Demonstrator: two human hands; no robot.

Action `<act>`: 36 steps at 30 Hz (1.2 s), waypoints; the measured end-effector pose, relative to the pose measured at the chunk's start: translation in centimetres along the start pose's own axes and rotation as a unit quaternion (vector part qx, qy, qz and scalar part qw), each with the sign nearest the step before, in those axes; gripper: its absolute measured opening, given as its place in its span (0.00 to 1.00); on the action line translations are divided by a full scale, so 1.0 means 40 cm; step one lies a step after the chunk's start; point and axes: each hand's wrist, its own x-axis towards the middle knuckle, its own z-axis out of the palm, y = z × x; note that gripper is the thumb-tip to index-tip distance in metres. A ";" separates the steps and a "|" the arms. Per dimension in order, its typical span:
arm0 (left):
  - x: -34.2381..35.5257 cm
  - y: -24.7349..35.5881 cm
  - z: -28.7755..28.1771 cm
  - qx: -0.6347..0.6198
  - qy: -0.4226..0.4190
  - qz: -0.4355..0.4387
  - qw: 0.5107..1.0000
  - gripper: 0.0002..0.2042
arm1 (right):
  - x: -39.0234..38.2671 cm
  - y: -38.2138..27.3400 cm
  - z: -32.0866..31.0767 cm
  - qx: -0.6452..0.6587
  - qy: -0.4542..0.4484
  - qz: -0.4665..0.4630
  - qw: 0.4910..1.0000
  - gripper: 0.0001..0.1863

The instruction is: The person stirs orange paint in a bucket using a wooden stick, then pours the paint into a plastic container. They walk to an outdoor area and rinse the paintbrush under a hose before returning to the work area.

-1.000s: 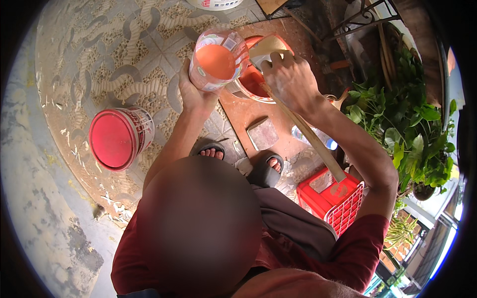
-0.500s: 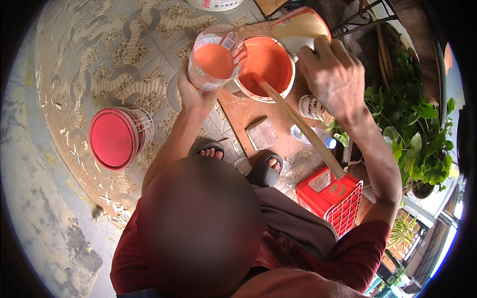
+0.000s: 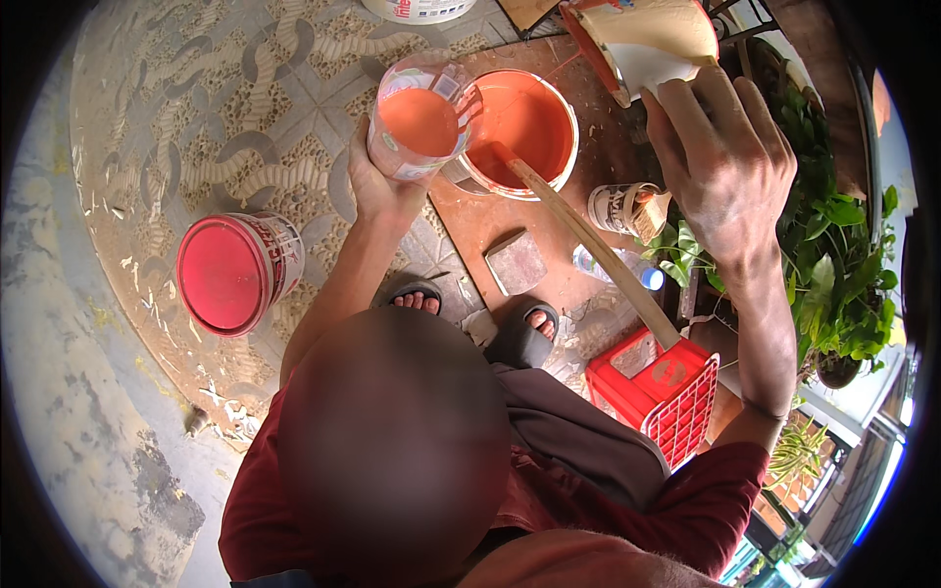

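My left hand (image 3: 387, 186) is wrapped round a clear plastic tub (image 3: 420, 122) part-filled with orange paint. The tub is beside the rim of a bucket (image 3: 524, 132) of the same orange paint. A long wooden stick (image 3: 598, 245) leans out of the bucket toward me. My right hand (image 3: 723, 162) grips the edge of a cut-down plastic container (image 3: 662, 49), cream-coloured inside with orange paint along one edge. It is tilted, beyond the bucket's right side. A thin orange strand stretches between it and the bucket.
A red-lidded bucket (image 3: 223, 274) stands at left, a white bucket (image 3: 420, 10) at the far edge. Near the paint are a small can (image 3: 627, 209), a brick (image 3: 517, 263) and a plastic bottle (image 3: 613, 267). A red plastic stool (image 3: 652, 377) and leafy plants (image 3: 833, 265) are at right.
My right hand has moved right, carrying the cut-down container away from the bucket and tilting it. My left hand and the tub have barely moved.
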 end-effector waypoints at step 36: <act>0.007 -0.007 -0.036 -0.011 -0.033 -0.010 0.999 0.29 | -0.107 -0.166 0.520 0.207 -0.136 0.016 0.969 0.09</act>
